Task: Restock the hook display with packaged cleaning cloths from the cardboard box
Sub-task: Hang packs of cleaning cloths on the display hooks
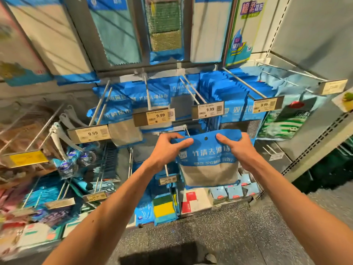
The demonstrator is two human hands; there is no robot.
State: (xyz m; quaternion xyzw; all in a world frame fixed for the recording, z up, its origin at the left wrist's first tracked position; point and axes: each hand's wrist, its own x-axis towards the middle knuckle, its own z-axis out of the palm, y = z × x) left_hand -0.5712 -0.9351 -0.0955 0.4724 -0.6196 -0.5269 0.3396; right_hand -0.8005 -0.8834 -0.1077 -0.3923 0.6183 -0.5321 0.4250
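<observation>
I hold one packaged cleaning cloth point(209, 159), blue on top with a grey cloth window below, upright in front of the hook display. My left hand point(168, 148) pinches its top left corner and my right hand point(236, 148) grips its top right corner. The hang hole sits between my hands, near the top edge. Above and behind it, metal hooks point(147, 92) carry matching blue packs point(152, 96) with 9.99 price tags point(159, 116). The cardboard box is out of view.
More hooks with price tags jut out at left point(89, 133) and right point(267, 105). Sponges point(164, 206) and small packs point(235, 192) fill the low shelf. A white shelf upright point(315, 146) stands at right. Speckled floor point(219, 236) lies below.
</observation>
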